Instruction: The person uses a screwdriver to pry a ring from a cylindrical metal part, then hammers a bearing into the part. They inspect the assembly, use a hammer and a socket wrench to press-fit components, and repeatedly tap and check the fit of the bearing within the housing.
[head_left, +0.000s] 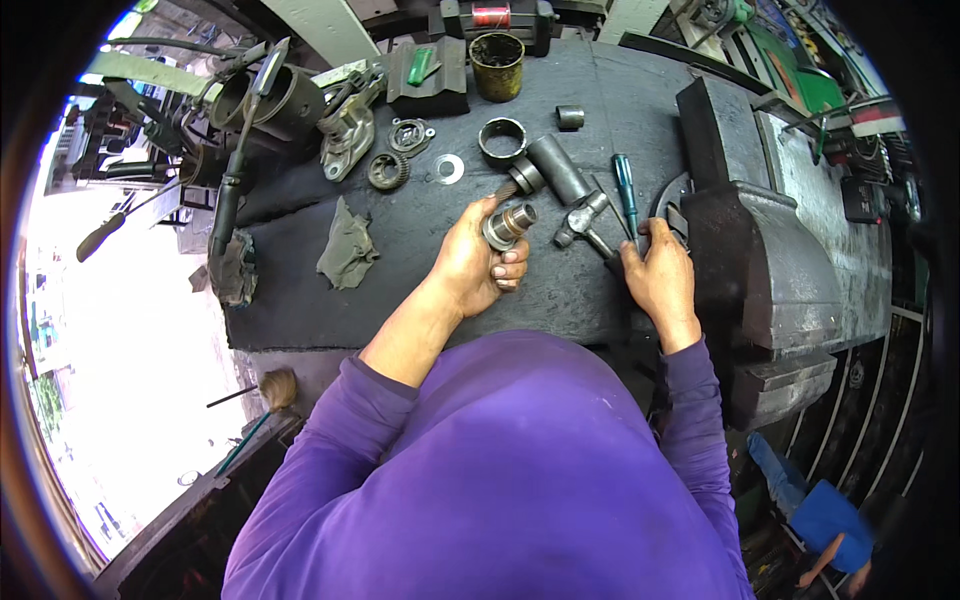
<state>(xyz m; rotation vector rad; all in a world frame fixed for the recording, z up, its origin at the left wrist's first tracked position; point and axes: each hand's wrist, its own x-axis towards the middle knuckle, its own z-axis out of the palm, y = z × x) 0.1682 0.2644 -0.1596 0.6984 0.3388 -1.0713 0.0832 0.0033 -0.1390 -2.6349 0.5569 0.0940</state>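
Near the centre of the frame, the left hand (480, 258) is wrapped around a metal part (509, 227), a stepped, round piece with a wide collar, and holds it tilted above the table (285, 305). The right hand (662, 278), right of centre, is partly curled, back upward, beside the hammer (580, 222); the hammer's handle runs down to its thumb. Whether the fingers close on that handle cannot be told.

The screwdriver (625, 190), with a teal handle, lies just above the right hand, its shank pointing down toward the fingers. Above the hammer head, at upper centre, a dark tube (560, 172) lies aslant, with a ring (502, 141) near its upper left and a short bush (570, 117) farther up. A yellowish can (498, 75) stands near the top edge, right of a dark block (428, 90) that carries a green object (420, 66).

In the upper left of the frame are a casting (347, 135), a toothed gear (388, 170) and a flat washer (448, 169). A crumpled grey rag (347, 245) lies left of centre, well apart from the left hand. A large vise (790, 265) fills the right side. At the lower right, a person in blue (830, 520) is partly visible.
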